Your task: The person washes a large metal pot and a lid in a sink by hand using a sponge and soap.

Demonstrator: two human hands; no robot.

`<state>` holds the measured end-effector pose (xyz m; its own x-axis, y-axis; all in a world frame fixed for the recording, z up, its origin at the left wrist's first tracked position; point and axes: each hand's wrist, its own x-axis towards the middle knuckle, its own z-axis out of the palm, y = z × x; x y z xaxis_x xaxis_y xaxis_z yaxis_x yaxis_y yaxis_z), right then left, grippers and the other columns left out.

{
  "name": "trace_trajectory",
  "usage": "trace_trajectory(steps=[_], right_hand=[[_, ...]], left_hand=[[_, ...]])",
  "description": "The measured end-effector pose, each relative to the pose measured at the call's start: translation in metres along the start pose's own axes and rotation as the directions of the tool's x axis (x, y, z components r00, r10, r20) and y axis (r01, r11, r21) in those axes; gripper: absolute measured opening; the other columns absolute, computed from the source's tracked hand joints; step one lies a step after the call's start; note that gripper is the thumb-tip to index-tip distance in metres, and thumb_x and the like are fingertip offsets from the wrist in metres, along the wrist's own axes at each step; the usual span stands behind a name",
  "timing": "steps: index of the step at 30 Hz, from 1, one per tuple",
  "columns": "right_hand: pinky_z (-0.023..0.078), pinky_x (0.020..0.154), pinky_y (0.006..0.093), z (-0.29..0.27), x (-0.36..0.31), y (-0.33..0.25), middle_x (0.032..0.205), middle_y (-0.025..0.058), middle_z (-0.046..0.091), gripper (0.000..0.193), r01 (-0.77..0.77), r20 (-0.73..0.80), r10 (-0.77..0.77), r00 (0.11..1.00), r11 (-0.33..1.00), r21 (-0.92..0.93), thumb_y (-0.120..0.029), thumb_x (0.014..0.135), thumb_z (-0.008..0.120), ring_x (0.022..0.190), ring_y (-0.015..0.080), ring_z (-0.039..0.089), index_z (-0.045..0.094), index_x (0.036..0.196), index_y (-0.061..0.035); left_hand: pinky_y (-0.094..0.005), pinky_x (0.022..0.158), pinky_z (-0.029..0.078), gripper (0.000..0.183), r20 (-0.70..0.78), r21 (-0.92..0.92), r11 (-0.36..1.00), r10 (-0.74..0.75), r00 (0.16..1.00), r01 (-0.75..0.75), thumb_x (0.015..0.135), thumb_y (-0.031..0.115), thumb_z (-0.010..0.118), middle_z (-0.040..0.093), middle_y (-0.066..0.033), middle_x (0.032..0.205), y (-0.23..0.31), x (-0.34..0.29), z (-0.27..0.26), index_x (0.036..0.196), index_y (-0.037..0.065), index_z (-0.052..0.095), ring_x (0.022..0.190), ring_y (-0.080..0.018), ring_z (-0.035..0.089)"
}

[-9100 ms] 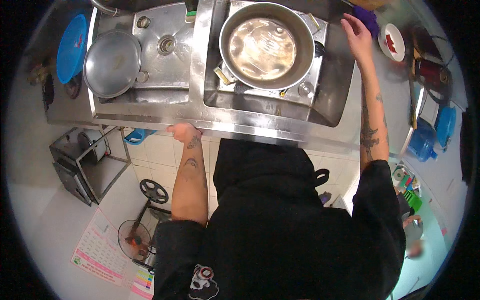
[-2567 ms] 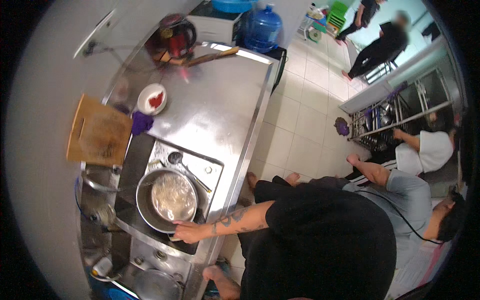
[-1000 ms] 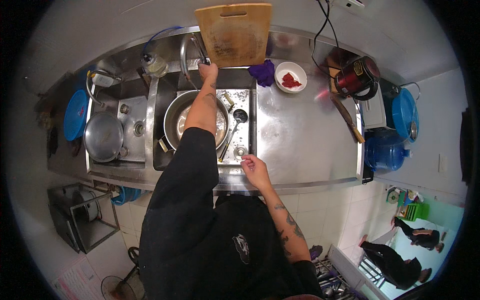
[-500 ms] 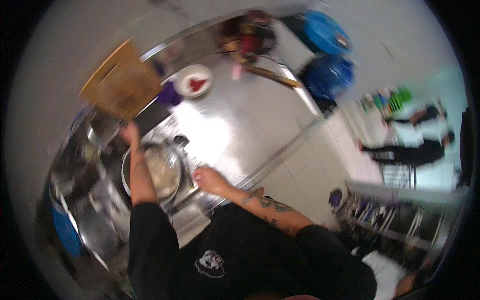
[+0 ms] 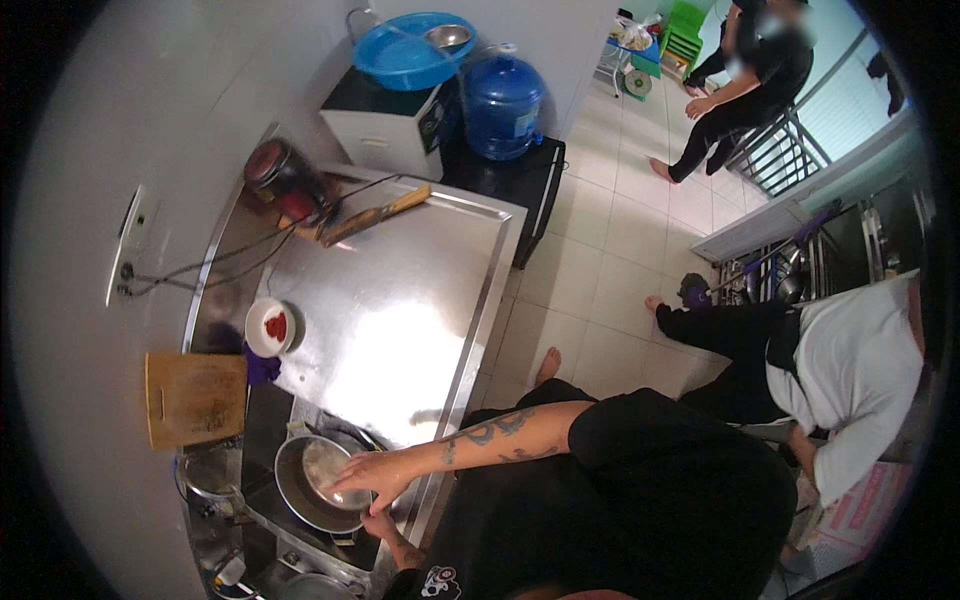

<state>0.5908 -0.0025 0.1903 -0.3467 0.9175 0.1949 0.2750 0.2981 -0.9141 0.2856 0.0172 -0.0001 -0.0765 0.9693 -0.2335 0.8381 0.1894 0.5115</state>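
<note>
A round metal pot [image 5: 285, 490] stands low in the picture, with pale contents in it that I cannot make out. Over its right side reaches my right hand [image 5: 375, 478], fingers spread and nothing seen in them. My left hand [image 5: 379, 524] is closed at the pot's near right rim, just below the right one and partly covered by it. Behind the pot, a dark-handled pan [image 5: 370, 440] is partly hidden.
A wooden cutting board [image 5: 195, 400] leans by the wall, near a white bowl [image 5: 255, 330] of red food. The steel counter [image 5: 420, 260] holds a rolling-pin-like wooden tool [image 5: 370, 215] and a red-black appliance [image 5: 285, 180]. One person in white [image 5: 850, 350] is close on the right.
The view has turned and shifted. My right hand has moved from beside the pot to over it; my left hand has come back from beyond the pot to its near rim.
</note>
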Motion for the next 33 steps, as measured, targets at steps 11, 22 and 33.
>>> trace_trajectory(steps=[11,22,33], right_hand=[[0.048,0.088,0.0363,-0.217,-0.277,-0.001,0.110,0.0115,0.065,0.059,-0.088,-0.221,0.155,0.963,0.953,0.289,-0.020,0.078,0.072,0.102,0.0260,0.061,0.049,0.131,-0.0073],[0.047,0.090,0.0374,-0.297,-0.826,0.271,0.100,0.0130,0.068,0.033,-0.770,-0.467,0.851,-0.242,0.124,0.626,-0.023,0.092,0.057,0.098,0.0234,0.063,0.059,0.115,0.0004],[0.041,0.098,0.0471,-0.395,-0.879,0.245,0.120,0.0341,0.055,0.082,-0.418,-0.068,0.897,-0.436,-0.135,0.899,-0.062,0.085,0.049,0.115,0.0447,0.054,0.058,0.112,0.0151]], left_hand=[[-0.0440,0.079,0.050,0.044,0.372,0.001,0.999,-0.030,0.928,0.033,0.083,0.024,0.059,0.065,-0.0261,0.099,0.142,-0.127,0.150,0.113,-0.009,0.059,0.091,-0.0377,0.063],[-0.0410,0.077,0.050,0.042,0.879,0.132,0.959,0.004,0.476,-0.252,0.086,0.025,0.057,0.066,-0.0201,0.097,0.376,-0.177,0.444,0.116,-0.004,0.059,0.088,-0.0313,0.064],[-0.0317,0.063,0.050,0.038,0.905,-0.293,0.709,0.422,0.054,-0.642,0.086,0.023,0.058,0.066,-0.0096,0.083,0.789,-0.269,0.708,0.118,0.004,0.058,0.069,-0.0161,0.061]])
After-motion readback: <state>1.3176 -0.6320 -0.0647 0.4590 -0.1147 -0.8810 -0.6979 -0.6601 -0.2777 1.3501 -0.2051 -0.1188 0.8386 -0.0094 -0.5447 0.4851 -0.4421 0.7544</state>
